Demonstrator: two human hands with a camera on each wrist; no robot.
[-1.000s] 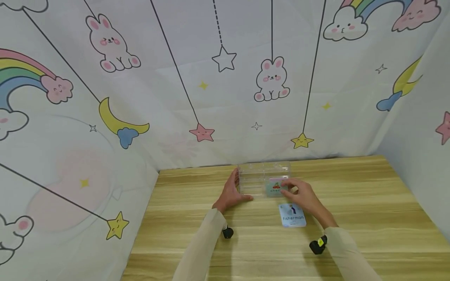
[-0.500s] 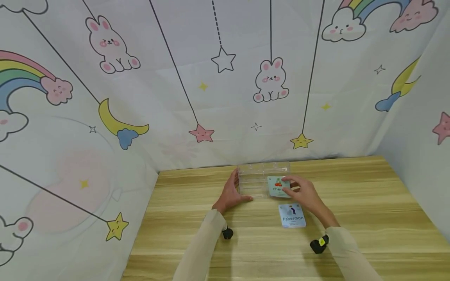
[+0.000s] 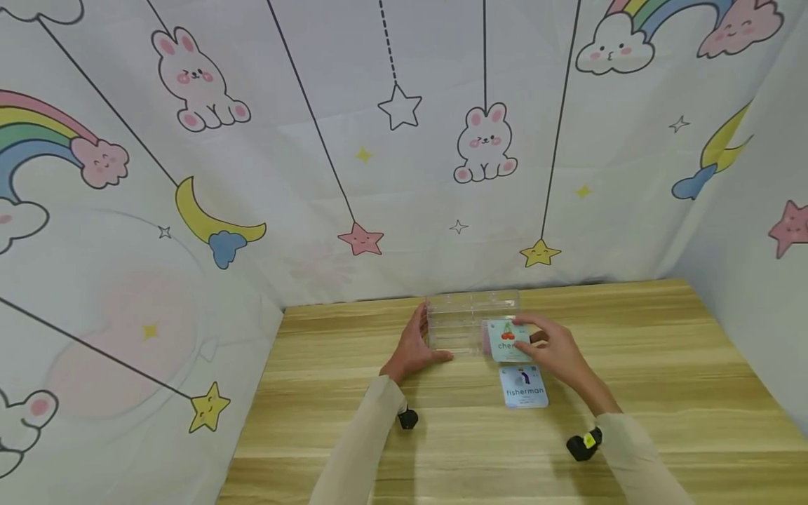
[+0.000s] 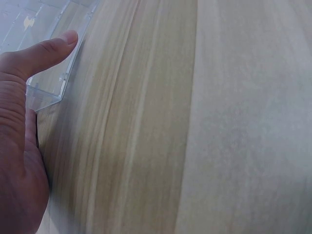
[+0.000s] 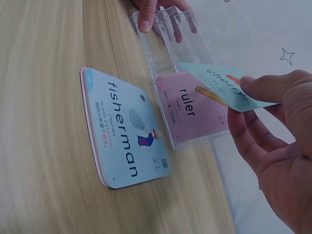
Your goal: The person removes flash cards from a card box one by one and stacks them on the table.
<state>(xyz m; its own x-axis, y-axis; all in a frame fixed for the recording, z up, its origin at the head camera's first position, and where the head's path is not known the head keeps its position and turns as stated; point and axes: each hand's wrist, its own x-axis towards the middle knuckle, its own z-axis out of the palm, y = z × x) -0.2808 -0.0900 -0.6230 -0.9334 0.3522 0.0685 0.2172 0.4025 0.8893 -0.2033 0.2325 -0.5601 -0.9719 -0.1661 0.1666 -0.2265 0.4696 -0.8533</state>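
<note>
My right hand [image 3: 555,351] pinches a pale green flash card [image 5: 219,87] with a cherry picture between thumb and fingers. The card is tilted, raised in front of the right part of a clear plastic card holder [image 3: 449,326]. A pink ruler card [image 5: 180,114] lies in that holder, partly covered by the cherry card in the head view. At the holder's left end my left hand [image 3: 413,348] grips it, thumb along the front edge and fingers at the side. Just below the cherry card, a small stack topped by a blue fisherman card [image 3: 525,387] lies on the table.
The wooden table [image 3: 353,421] runs back to a white cloth wall [image 3: 416,189] printed with rabbits, stars and moons. The holder stands near that back wall. More printed cloth hangs at both sides.
The cherry card has come out of the holder's right part, moving toward the person and slightly right in my right hand, uncovering pink behind it. My left hand stays put.
</note>
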